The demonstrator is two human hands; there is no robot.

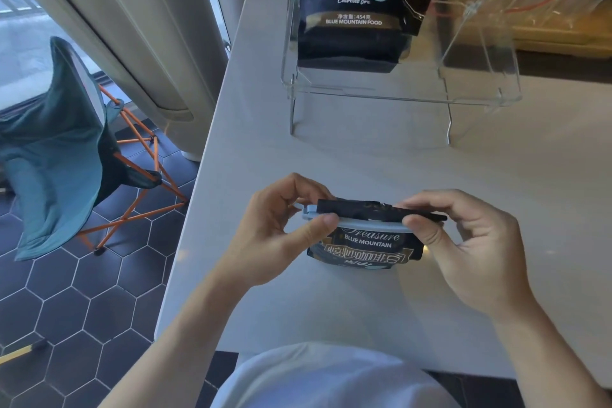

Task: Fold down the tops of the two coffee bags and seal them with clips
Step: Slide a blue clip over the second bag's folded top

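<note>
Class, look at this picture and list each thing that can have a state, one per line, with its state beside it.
Black Treasure Blue Mountain coffee bag: top folded down, held at both ends.
Pale blue plastic clip: lying along the fold.
Left hand: pinching clip's left end.
Right hand: pinching folded top's right end.
Black Charcoal Fire coffee bag: clipped, standing in clear acrylic rack.

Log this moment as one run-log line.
left hand: pinches clip end | right hand: pinches folded top of near bag | far bag: clipped, on clear stand
</note>
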